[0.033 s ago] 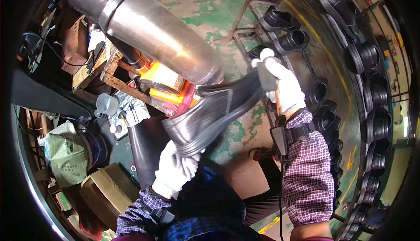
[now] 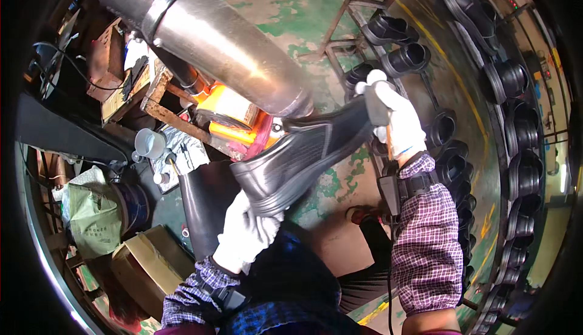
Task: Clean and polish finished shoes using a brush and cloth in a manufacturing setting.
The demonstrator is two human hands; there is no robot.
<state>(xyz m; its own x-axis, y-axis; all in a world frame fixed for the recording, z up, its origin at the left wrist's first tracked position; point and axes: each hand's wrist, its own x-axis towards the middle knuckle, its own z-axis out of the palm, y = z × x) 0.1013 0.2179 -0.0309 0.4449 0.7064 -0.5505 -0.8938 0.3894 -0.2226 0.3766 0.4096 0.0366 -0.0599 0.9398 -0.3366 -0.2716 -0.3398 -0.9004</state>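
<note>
Your left gloved hand clamps the near end of the black leather slip-on shoe, apparently bracing it between your grips, while your right gloved hand pinches a grey block at its far end.

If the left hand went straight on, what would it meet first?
The black shoe, whose lower-left end the left hand is touching; what lies in line beyond it is hard to judge, depth being unclear.
</note>
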